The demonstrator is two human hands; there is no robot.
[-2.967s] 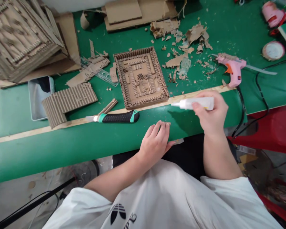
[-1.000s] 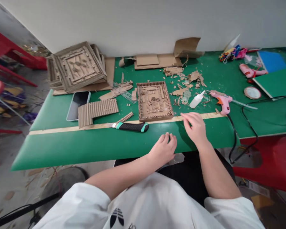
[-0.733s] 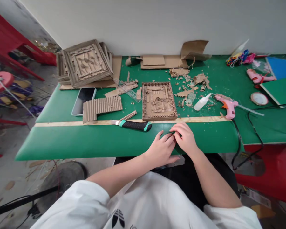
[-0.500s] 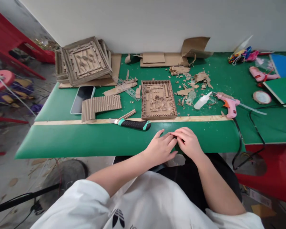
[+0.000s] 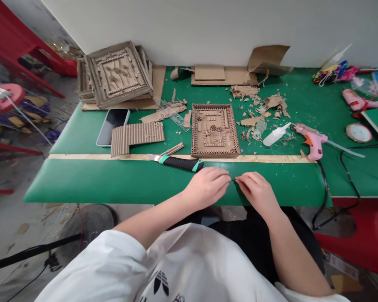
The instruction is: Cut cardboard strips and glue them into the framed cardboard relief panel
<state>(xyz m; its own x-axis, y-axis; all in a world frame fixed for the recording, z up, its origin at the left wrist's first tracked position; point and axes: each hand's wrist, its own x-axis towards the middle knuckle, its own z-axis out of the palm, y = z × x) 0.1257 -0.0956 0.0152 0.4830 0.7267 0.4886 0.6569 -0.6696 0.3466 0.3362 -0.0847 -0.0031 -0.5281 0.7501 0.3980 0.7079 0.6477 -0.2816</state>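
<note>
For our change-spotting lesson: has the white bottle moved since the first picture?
Yes, farther back: the white bottle, then in the right hand on the near side of the wooden strip, now rests beyond it.

Craft workshop, shown by knife [image 5: 183, 163], glue gun [image 5: 316, 143], cardboard scraps [image 5: 275, 102] and stacked frames [image 5: 121, 74] on a green worktable [image 5: 91, 180].

Holding a bare left hand [image 5: 207, 186] and a bare right hand [image 5: 258, 193] backs upward, pinching with curled fingers [image 5: 221, 181] across a narrow gap; slanting a bare left forearm [image 5: 153, 218] back-left of the fingertips, a bare right forearm [image 5: 297, 247] back-right.
</note>
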